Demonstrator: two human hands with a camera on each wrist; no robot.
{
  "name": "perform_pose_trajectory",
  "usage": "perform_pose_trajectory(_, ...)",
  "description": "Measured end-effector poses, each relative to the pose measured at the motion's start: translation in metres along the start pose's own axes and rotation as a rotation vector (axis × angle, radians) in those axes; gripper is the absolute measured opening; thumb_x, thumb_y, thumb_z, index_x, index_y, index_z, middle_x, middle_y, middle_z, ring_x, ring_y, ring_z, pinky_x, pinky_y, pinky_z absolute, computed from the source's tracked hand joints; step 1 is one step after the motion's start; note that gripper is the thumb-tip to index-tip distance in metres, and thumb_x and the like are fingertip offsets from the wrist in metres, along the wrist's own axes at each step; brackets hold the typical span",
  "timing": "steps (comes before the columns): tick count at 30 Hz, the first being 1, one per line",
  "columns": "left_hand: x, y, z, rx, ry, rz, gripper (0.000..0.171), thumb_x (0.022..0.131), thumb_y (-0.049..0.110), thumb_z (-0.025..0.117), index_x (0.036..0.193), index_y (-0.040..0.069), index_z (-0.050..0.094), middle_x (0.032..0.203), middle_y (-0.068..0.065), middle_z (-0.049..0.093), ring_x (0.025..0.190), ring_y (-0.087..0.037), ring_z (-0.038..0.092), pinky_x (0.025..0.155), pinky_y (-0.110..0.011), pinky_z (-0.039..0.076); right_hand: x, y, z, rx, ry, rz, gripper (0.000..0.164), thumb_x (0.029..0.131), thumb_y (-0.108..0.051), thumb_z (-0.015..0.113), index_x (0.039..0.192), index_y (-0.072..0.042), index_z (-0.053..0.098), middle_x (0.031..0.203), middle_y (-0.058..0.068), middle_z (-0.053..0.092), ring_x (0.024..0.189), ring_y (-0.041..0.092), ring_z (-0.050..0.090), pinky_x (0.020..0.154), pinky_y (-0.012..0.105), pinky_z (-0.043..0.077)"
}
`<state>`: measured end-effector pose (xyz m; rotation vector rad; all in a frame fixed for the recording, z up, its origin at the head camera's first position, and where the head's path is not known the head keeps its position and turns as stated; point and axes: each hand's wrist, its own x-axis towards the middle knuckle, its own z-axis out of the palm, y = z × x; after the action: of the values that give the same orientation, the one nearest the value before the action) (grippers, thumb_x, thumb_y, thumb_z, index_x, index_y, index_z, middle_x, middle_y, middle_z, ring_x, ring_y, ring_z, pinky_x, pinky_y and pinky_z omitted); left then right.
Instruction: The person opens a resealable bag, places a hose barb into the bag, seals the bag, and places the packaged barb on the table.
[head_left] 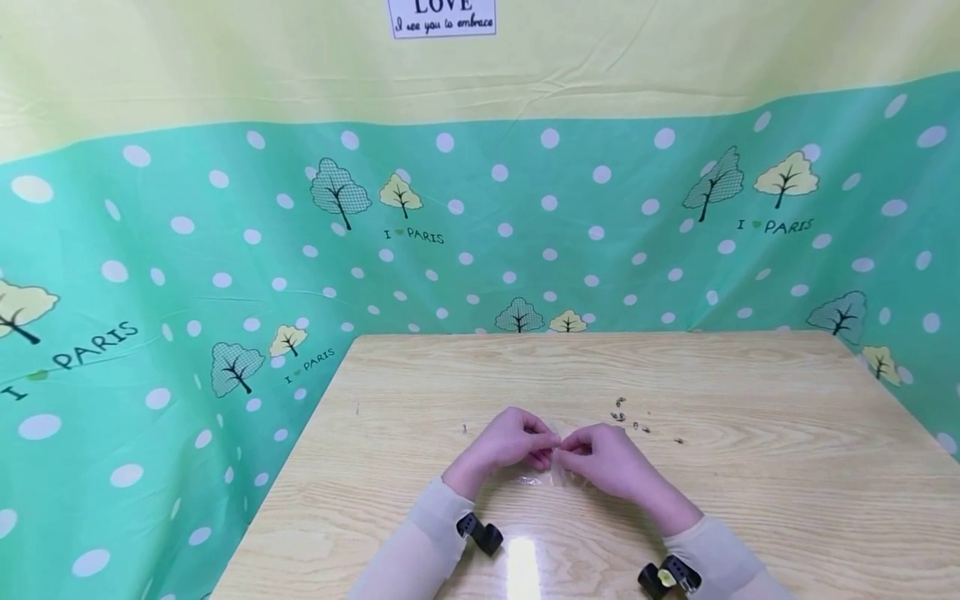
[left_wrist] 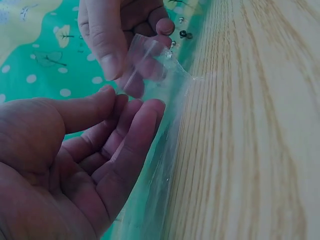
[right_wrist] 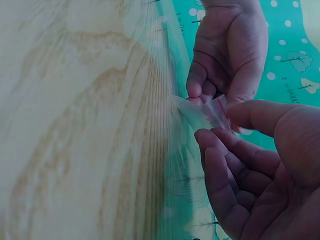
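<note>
Over the middle of the wooden table, my two hands meet at the top of a small clear plastic bag [head_left: 557, 477]. The left hand [head_left: 513, 437] pinches the bag's edge between thumb and forefinger, its other fingers loosely bent. From the other side my right hand [head_left: 611, 458] pinches the same edge, fingertips close to the left ones. In the right wrist view a red line runs along the mouth of the bag [right_wrist: 212, 114]. The left wrist view shows the see-through film [left_wrist: 150, 55] in front of the right fingers.
Several small dark metal pieces [head_left: 618, 417] lie scattered beyond the right hand, with one [head_left: 678, 441] farther right. A tiny piece [head_left: 464, 428] lies left of the left hand. The wooden table [head_left: 787, 467] ends at a green dotted curtain [head_left: 525, 217] behind.
</note>
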<state>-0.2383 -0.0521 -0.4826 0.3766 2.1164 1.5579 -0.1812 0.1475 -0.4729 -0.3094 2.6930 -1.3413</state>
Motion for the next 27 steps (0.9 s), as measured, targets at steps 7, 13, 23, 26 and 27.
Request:
perform_pose_trajectory(7,0.0015,-0.0016,0.0014,0.002,-0.014,0.013,0.013,0.101,0.006,0.073,0.095,-0.004,0.078,0.079,-0.015,0.075,0.064,-0.016,0.071,0.065,-0.030,0.067,-0.0008,0.0015,-0.0011,-0.028,0.004,-0.029,0.011,0.096,-0.015,0.076,0.099,-0.008,0.084,0.078,-0.005,0.073,0.062,0.011,0.057,0.054,0.023,0.047)
perform_pose_trajectory(13,0.0011,-0.0034,0.0029,0.038,-0.038,0.017,0.012,0.101,0.006,0.073,0.094,-0.002,0.078,0.080,-0.012,0.076,0.068,-0.017,0.072,0.067,-0.031,0.067,-0.0011,0.0027,0.0004,-0.018,-0.010,-0.007,0.011,0.097,-0.016,0.075,0.096,-0.009,0.083,0.072,-0.006,0.070,0.060,0.010,0.055,0.052,0.022,0.043)
perform_pose_trajectory(23,0.0003,-0.0036,0.0018,0.014,-0.073,-0.004,0.011,0.101,0.007,0.073,0.094,-0.001,0.077,0.080,-0.013,0.076,0.067,-0.016,0.071,0.067,-0.031,0.067,-0.0006,0.0048,0.0020,-0.013,-0.036,0.008,0.015,0.100,-0.017,0.073,0.088,-0.010,0.080,0.067,-0.005,0.068,0.059,0.012,0.058,0.051,0.022,0.044)
perform_pose_trajectory(26,-0.0004,-0.0027,0.0011,0.019,-0.083,-0.004,0.012,0.100,0.007,0.073,0.093,-0.001,0.077,0.079,-0.013,0.075,0.066,-0.016,0.070,0.067,-0.031,0.067,-0.0005,0.0051,0.0024,-0.012,-0.032,0.008,0.015,0.100,-0.015,0.073,0.089,-0.009,0.080,0.066,-0.005,0.067,0.059,0.012,0.058,0.050,0.022,0.044)
perform_pose_trajectory(27,-0.0005,-0.0026,0.0009,0.027,-0.086,-0.005,0.012,0.100,0.007,0.073,0.093,-0.001,0.077,0.079,-0.013,0.075,0.066,-0.016,0.070,0.067,-0.031,0.066,-0.0006,0.0049,0.0027,-0.011,-0.032,0.011,0.014,0.100,-0.015,0.073,0.089,-0.009,0.080,0.066,-0.005,0.067,0.058,0.012,0.058,0.050,0.022,0.044)
